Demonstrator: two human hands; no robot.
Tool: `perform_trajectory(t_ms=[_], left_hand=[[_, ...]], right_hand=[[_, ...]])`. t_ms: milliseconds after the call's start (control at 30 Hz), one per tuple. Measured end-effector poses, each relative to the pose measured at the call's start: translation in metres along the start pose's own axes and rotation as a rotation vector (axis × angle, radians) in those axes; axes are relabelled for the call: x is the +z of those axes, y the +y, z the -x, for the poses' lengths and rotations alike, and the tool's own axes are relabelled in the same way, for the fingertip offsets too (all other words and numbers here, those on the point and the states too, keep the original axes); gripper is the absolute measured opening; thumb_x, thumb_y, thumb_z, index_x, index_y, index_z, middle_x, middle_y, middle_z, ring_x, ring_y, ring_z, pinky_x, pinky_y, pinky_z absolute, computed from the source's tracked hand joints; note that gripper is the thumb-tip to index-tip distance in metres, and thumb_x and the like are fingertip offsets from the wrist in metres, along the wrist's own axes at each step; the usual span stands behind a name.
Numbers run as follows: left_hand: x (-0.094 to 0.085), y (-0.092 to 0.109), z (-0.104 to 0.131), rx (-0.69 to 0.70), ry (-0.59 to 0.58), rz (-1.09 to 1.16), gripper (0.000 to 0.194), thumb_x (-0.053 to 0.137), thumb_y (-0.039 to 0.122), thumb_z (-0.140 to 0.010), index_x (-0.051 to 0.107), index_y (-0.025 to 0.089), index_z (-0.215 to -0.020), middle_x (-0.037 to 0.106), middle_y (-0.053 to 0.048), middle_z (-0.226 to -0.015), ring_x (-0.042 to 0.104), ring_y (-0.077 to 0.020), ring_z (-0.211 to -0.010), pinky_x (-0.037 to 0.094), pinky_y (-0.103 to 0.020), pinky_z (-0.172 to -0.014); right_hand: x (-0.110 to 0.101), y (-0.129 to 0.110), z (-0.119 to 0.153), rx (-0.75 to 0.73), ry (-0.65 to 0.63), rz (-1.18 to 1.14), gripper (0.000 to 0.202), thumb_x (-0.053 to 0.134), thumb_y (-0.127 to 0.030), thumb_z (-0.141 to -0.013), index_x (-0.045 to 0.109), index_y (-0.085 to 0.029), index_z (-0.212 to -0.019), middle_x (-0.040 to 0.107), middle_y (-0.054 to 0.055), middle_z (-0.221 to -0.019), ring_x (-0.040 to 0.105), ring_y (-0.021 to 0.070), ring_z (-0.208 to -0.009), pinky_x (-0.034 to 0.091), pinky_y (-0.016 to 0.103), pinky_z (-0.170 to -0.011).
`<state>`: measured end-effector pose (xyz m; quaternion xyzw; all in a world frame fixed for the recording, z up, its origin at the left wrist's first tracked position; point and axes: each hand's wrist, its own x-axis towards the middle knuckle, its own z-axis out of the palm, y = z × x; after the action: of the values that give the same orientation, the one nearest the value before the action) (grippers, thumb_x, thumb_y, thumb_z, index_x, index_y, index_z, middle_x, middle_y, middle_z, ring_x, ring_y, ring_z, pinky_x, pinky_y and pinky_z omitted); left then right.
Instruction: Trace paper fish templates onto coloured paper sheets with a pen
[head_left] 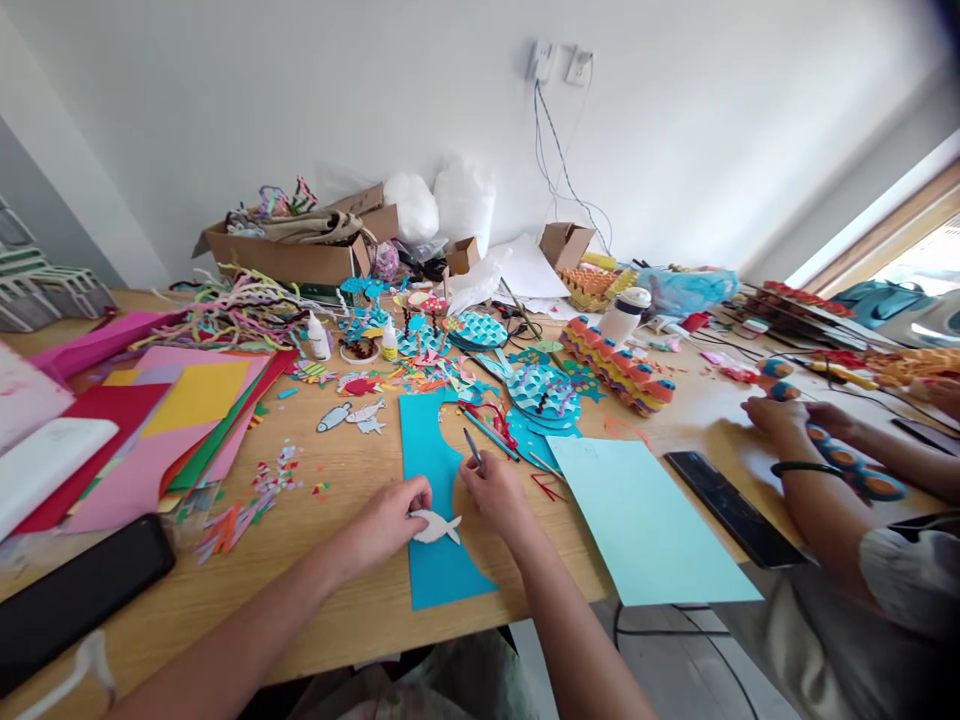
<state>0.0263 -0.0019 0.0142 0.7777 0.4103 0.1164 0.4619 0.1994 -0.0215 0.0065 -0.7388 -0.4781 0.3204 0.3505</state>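
Note:
My left hand [391, 515] has its thumb and fingers closed at the edge of a white paper fish cutout [435, 527]. The fish lies over a bright blue sheet of paper [427, 440], whose right side is cut in a curve. My right hand [495, 488] grips a dark pen [472, 448] with its tip end hidden by the fingers. Beyond my hands lie a few small fish cutouts [365, 414] in grey and white. A blue pencil [487, 434] and red pipe cleaners [491, 420] are just past the pen.
Coloured paper sheets [202, 400] and a black phone [90, 590] are at the left. A light green sheet [645, 530] overhangs the front edge at right, beside a dark phone [731, 510]. A co-worker's hands [780, 420] hold an orange and blue egg-carton strip [847, 465]. Glue bottles [318, 337] stand behind.

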Motion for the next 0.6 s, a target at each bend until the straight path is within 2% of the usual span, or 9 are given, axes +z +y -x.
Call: perform_trajectory(t_ms=[100, 200, 300, 467, 600], left_hand=[[0.008, 0.000, 0.006, -0.010, 0.005, 0.017, 0.010, 0.050, 0.012, -0.066, 0.046, 0.020, -0.071, 0.049, 0.005, -0.066, 0.047, -0.0119, -0.063, 0.033, -0.021, -0.055], [0.013, 0.000, 0.009, -0.018, 0.001, 0.034, 0.009, 0.050, 0.012, -0.068, 0.046, 0.020, -0.072, 0.049, 0.006, -0.064, 0.047, -0.0117, -0.060, 0.034, -0.021, -0.055], [0.019, -0.002, 0.010, -0.030, -0.004, 0.037, 0.009, 0.050, 0.013, -0.069, 0.046, 0.020, -0.072, 0.050, 0.006, -0.064, 0.049, -0.0120, -0.061, 0.035, -0.021, -0.056], [0.020, -0.003, 0.012, -0.021, 0.012, -0.002, 0.008, 0.052, 0.015, -0.070, 0.049, 0.020, -0.075, 0.057, 0.003, -0.073, 0.055, -0.0147, -0.070, 0.039, -0.023, -0.062], [0.010, -0.003, 0.020, 0.055, 0.115, -0.096, 0.008, 0.049, 0.016, -0.075, 0.054, 0.021, -0.080, 0.062, -0.001, -0.081, 0.058, -0.0169, -0.078, 0.044, -0.025, -0.069]], right_hand=[[-0.012, -0.003, 0.017, -0.089, -0.025, 0.065, 0.007, 0.053, -0.021, -0.076, 0.057, -0.018, -0.072, 0.056, -0.002, -0.058, 0.047, 0.0092, -0.048, 0.030, 0.020, -0.047], [-0.019, -0.004, 0.039, -0.145, -0.199, 0.084, 0.008, 0.054, -0.024, -0.075, 0.060, -0.018, -0.074, 0.058, -0.002, -0.061, 0.050, 0.0107, -0.053, 0.030, 0.021, -0.049], [-0.020, -0.001, 0.054, -0.130, -0.290, 0.141, 0.008, 0.057, -0.018, -0.070, 0.061, -0.017, -0.077, 0.058, -0.002, -0.063, 0.050, 0.0112, -0.056, 0.030, 0.020, -0.050], [-0.020, 0.001, 0.062, -0.095, -0.338, 0.250, 0.006, 0.058, -0.011, -0.063, 0.058, -0.017, -0.065, 0.052, -0.004, -0.057, 0.044, 0.0099, -0.055, 0.026, 0.021, -0.050], [-0.020, 0.004, 0.067, -0.010, -0.326, 0.177, 0.010, 0.056, -0.015, -0.066, 0.054, -0.016, -0.057, 0.046, -0.006, -0.051, 0.039, 0.0091, -0.052, 0.023, 0.022, -0.048]])
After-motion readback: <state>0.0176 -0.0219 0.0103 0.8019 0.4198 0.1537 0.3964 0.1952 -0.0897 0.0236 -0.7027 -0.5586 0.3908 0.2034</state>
